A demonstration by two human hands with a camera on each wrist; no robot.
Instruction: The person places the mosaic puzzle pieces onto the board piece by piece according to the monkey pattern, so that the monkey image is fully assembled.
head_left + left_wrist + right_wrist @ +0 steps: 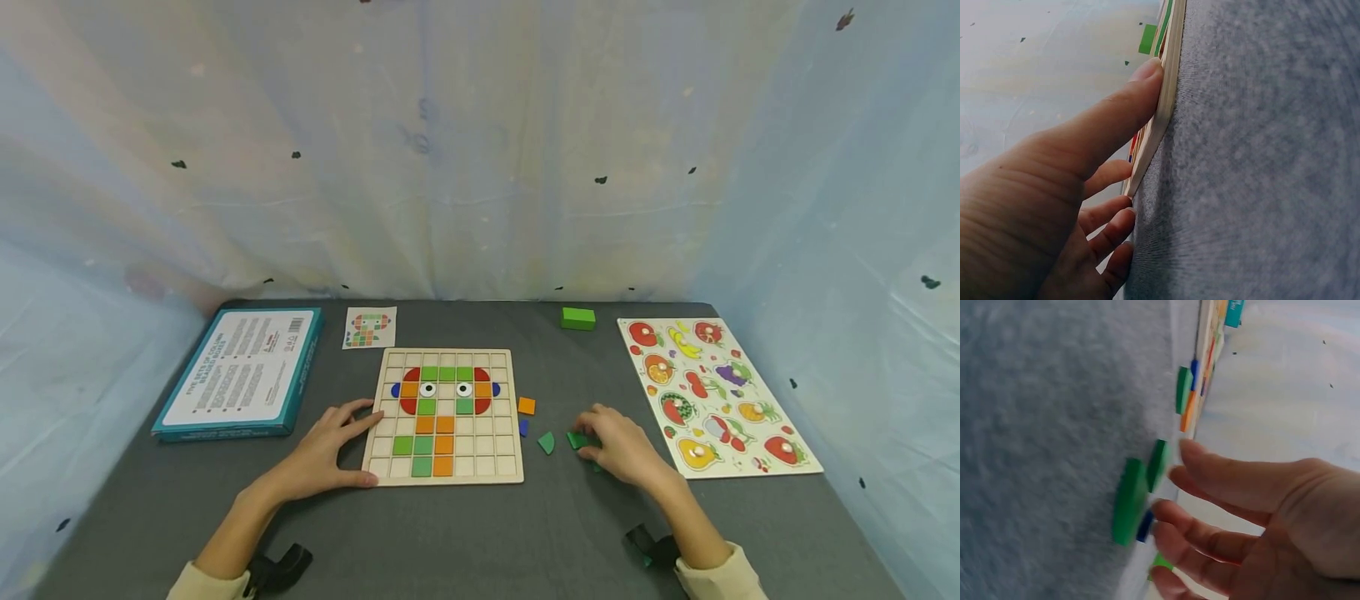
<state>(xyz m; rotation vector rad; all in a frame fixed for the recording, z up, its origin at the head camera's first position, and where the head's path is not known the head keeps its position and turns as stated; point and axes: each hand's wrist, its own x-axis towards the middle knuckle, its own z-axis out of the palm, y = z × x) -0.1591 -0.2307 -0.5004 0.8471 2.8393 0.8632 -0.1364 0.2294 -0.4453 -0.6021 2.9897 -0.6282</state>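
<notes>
My left hand (322, 454) rests at the left side of a wooden grid board (480, 446), thumb near the lower corner and a fingertip on the left edge. Its fingers are spread and fairly straight. Colored pieces on the board form a pattern with two round eyes. My right hand (618, 443), fingers loosely bent, hovers over small green pieces (576, 439). In the right wrist view, two green pieces and a blue piece (1145, 525) stand by the fingertips, and nothing shows between thumb and fingers. A green curved-edge piece (547, 442) lies between board and right hand.
An orange square (527, 406) and a blue piece (523, 427) lie along the board's right edge. A pattern card (388, 333) and a teal-edged box (240, 367) are at the left. A green block (578, 318) stands behind, and a fruit puzzle board (675, 392) lies at the right.
</notes>
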